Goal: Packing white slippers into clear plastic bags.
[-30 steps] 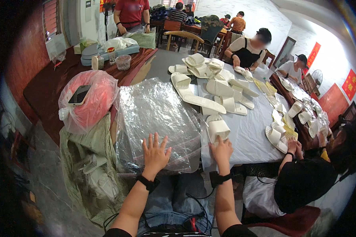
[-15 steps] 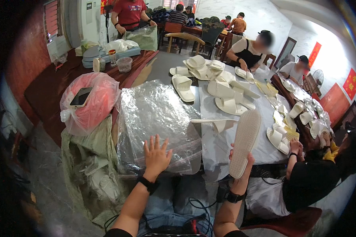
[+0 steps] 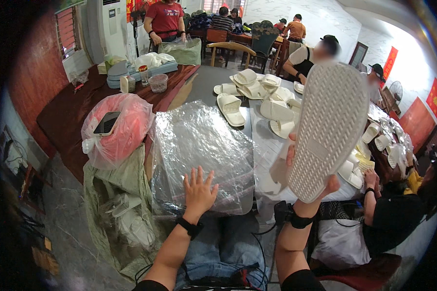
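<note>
My right hand (image 3: 331, 184) holds up a white slide slipper (image 3: 331, 131), its patterned sole facing me. The fingers grip its edges; part of the hand is hidden behind the sole. A white curved part, perhaps the strap, shows to its left. My left hand (image 3: 200, 191) lies flat with fingers spread on a stack of clear plastic bags (image 3: 204, 145). Beyond the bags lies a heap of white slippers (image 3: 277, 109), one slipper (image 3: 230, 109) nearest the stack.
A pink bundle in clear plastic (image 3: 128, 140) with a phone (image 3: 107, 123) on top is at left. Below hangs a green woven sack (image 3: 114, 194). A plastic tub (image 3: 158, 83) stands behind. Co-workers sit at right; a person in red (image 3: 165, 22) stands at the back.
My right hand has raised the slipper closer to me and rightward, so it looks much larger and covers more of the table. My left hand stays spread on the bags.
</note>
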The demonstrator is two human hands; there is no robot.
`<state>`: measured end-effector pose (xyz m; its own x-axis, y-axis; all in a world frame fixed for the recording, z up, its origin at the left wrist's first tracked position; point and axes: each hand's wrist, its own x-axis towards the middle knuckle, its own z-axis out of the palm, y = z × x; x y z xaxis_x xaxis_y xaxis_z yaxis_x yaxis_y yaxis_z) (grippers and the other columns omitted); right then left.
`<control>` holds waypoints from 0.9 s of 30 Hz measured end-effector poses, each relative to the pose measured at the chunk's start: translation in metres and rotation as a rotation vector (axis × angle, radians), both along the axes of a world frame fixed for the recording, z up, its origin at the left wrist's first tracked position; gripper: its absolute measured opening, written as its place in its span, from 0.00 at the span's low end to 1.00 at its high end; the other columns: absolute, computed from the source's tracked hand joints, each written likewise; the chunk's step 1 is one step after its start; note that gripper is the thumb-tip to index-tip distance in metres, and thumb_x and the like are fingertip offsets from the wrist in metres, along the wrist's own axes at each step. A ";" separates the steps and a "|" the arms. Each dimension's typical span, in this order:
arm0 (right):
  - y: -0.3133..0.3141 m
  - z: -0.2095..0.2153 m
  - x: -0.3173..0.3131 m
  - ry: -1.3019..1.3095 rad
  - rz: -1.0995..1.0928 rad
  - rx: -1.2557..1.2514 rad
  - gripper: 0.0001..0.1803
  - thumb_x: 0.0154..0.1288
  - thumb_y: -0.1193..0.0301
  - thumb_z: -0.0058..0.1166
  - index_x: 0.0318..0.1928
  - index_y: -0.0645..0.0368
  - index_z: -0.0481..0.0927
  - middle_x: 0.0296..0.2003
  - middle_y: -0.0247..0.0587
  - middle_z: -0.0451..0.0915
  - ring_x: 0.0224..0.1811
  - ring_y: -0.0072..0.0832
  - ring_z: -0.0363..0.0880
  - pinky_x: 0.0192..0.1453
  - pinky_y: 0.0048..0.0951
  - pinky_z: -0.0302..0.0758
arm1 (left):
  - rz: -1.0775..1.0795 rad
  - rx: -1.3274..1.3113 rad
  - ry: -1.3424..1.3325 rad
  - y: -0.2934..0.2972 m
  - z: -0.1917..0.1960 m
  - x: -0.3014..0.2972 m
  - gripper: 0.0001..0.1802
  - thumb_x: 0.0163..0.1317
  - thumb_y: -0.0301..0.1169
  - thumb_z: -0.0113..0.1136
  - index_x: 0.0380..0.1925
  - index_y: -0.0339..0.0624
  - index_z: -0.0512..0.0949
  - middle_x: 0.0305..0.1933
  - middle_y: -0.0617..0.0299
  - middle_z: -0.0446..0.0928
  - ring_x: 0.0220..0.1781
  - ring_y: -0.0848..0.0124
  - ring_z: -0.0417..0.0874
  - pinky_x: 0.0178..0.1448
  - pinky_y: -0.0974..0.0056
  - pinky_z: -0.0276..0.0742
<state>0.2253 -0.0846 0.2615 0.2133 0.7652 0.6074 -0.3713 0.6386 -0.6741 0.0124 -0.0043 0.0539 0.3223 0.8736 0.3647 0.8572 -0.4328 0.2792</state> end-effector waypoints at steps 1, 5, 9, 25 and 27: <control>-0.001 0.002 0.000 0.001 0.002 0.001 0.62 0.40 0.34 0.55 0.65 0.69 0.55 0.52 0.71 0.67 0.36 0.38 0.75 0.36 0.30 0.74 | 0.002 0.001 0.001 0.000 0.000 0.000 0.29 0.63 0.49 0.47 0.62 0.52 0.66 0.68 0.43 0.57 0.72 0.47 0.52 0.72 0.43 0.38; 0.000 0.002 -0.001 0.017 0.065 0.048 0.57 0.44 0.37 0.54 0.67 0.62 0.53 0.54 0.74 0.63 0.34 0.42 0.71 0.33 0.32 0.73 | 0.002 -0.023 0.009 -0.001 0.004 0.003 0.29 0.63 0.48 0.47 0.63 0.53 0.66 0.69 0.44 0.56 0.72 0.48 0.52 0.72 0.43 0.38; 0.011 -0.015 -0.001 0.128 0.085 -0.075 0.56 0.45 0.37 0.54 0.65 0.67 0.55 0.52 0.74 0.67 0.34 0.43 0.73 0.32 0.34 0.75 | 0.008 -0.027 0.020 -0.001 0.005 0.002 0.29 0.64 0.48 0.46 0.63 0.53 0.65 0.69 0.44 0.55 0.72 0.48 0.51 0.73 0.44 0.38; 0.027 -0.122 -0.094 -1.153 -0.421 -0.737 0.34 0.55 0.51 0.58 0.57 0.59 0.72 0.44 0.56 0.78 0.44 0.44 0.79 0.49 0.36 0.74 | -0.030 0.036 0.103 0.000 -0.007 -0.005 0.30 0.59 0.47 0.51 0.61 0.48 0.67 0.67 0.44 0.58 0.71 0.46 0.52 0.70 0.40 0.42; 0.025 -0.143 -0.101 -1.185 -0.485 -0.748 0.35 0.52 0.49 0.59 0.57 0.57 0.73 0.41 0.55 0.78 0.42 0.48 0.78 0.47 0.40 0.74 | -0.066 0.083 0.055 0.003 -0.013 -0.005 0.31 0.56 0.45 0.53 0.59 0.44 0.68 0.67 0.44 0.59 0.70 0.44 0.53 0.70 0.39 0.44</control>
